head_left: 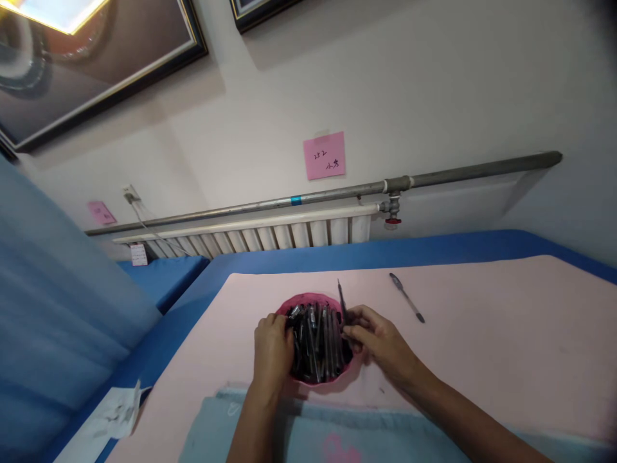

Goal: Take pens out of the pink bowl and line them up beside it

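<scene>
A round pink basket [308, 299] holds many dark and clear pen parts [317, 341], piled loosely. My right hand [380, 337], at the basket's right rim, pinches a slim pen [342, 299] with its thin tip pointing up and no cap over it. At the left rim, my left hand [273, 347] has its fingers curled down over the pile. Its fingertips are partly hidden, so I cannot make out what lies between them. A capped pen [407, 298] lies apart on the pink sheet, to the right beyond my right hand.
The pink sheet [482, 334] covers a blue bed [385, 253]. Light blue cloth [308, 427] lies along the near side. White papers [110, 415] are at lower left, by a blue curtain [58, 308]. A radiator [284, 235] and pipe [260, 206] run along the wall.
</scene>
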Demonstrator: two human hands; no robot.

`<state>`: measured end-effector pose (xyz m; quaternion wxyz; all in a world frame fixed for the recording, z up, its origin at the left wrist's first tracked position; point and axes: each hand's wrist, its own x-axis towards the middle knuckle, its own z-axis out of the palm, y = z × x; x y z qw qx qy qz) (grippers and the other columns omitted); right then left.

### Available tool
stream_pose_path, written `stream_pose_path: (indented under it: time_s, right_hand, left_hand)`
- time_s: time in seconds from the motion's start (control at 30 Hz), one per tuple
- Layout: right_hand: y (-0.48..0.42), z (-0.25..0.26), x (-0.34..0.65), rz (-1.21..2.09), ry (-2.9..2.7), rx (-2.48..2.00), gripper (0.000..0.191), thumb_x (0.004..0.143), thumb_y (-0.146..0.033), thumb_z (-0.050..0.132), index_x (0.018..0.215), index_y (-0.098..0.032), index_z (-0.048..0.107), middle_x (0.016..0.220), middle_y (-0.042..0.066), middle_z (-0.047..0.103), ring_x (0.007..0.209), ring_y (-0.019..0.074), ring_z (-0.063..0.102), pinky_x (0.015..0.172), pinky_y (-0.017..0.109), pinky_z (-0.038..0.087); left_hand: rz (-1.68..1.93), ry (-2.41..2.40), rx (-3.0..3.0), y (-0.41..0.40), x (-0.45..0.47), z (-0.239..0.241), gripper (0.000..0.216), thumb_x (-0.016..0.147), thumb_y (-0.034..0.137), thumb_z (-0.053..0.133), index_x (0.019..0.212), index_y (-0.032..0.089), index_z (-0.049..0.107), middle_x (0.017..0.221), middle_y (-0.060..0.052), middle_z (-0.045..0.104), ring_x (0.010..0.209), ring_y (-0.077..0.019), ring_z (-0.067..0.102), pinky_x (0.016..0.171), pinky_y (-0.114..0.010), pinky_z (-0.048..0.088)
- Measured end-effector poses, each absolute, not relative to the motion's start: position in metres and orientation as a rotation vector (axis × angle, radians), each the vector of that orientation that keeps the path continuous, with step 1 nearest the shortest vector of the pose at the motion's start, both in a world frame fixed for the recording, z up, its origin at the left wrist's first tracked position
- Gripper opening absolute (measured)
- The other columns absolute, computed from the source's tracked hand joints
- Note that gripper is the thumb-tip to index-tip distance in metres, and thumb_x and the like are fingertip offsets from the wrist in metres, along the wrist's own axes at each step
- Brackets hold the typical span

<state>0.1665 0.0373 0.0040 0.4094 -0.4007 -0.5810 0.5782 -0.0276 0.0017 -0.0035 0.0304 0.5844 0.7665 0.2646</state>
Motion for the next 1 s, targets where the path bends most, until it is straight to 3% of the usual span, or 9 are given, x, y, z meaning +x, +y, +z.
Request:
stream_pose_path:
  time_s: [0.17,0.4,0.6,0.8,1.0]
  right_hand:
    - [0.038,0.002,0.166,1.472,-1.449,-0.983,0.012,0.069,-0.026,0.053,0.079,-0.019,0.051,0.058,-0.006,0.049,0.049,0.0090,0.046,0.043,0.021,0.034]
    - [0.041,-0.002,0.164,1.482,-1.428,-0.942,0.011,0.068,-0.024,0.053,0.078,-0.019,0.052,0.060,-0.006,0.050,0.050,0.0085,0.045,0.047,0.022,0.036]
    - [0.039,0.000,0.165,1.476,-1.462,-0.981,0.011,0.069,-0.024,0.052,0.079,-0.020,0.051,0.059,-0.006,0.049,0.050,0.0092,0.045,0.046,0.022,0.035]
    - [0.038,0.002,0.165,1.471,-1.459,-1.017,0.011,0.069,-0.022,0.052,0.080,-0.020,0.051,0.059,-0.005,0.049,0.050,0.0089,0.045,0.042,0.020,0.032]
    - [0.041,-0.002,0.165,1.478,-1.450,-0.960,0.010,0.069,-0.021,0.052,0.078,-0.019,0.052,0.059,-0.005,0.050,0.049,0.0081,0.045,0.044,0.020,0.033]
  left_hand:
    - [0.498,2.491,1.942,0.003,-0.013,-0.006,0.023,0.076,0.016,0.045,0.077,0.018,0.067,0.088,-0.012,0.065,0.086,-0.0267,0.055,0.076,-0.036,0.035]
    - [0.793,2.463,1.887,0.004,-0.012,-0.012,0.022,0.070,0.010,0.049,0.062,0.019,0.068,0.080,-0.013,0.065,0.081,-0.0278,0.054,0.073,-0.037,0.034]
    - [0.811,2.466,1.845,0.004,-0.012,-0.012,0.022,0.068,0.009,0.049,0.065,0.019,0.067,0.080,-0.012,0.065,0.083,-0.0274,0.054,0.074,-0.036,0.034]
    - [0.498,2.522,1.933,0.003,-0.013,-0.010,0.024,0.072,0.010,0.043,0.081,0.015,0.065,0.091,-0.014,0.065,0.088,-0.0293,0.055,0.074,-0.038,0.034]
    - [0.369,2.514,1.925,0.003,-0.017,-0.006,0.019,0.077,0.016,0.043,0.083,0.016,0.060,0.093,-0.010,0.065,0.089,-0.0256,0.054,0.075,-0.035,0.034]
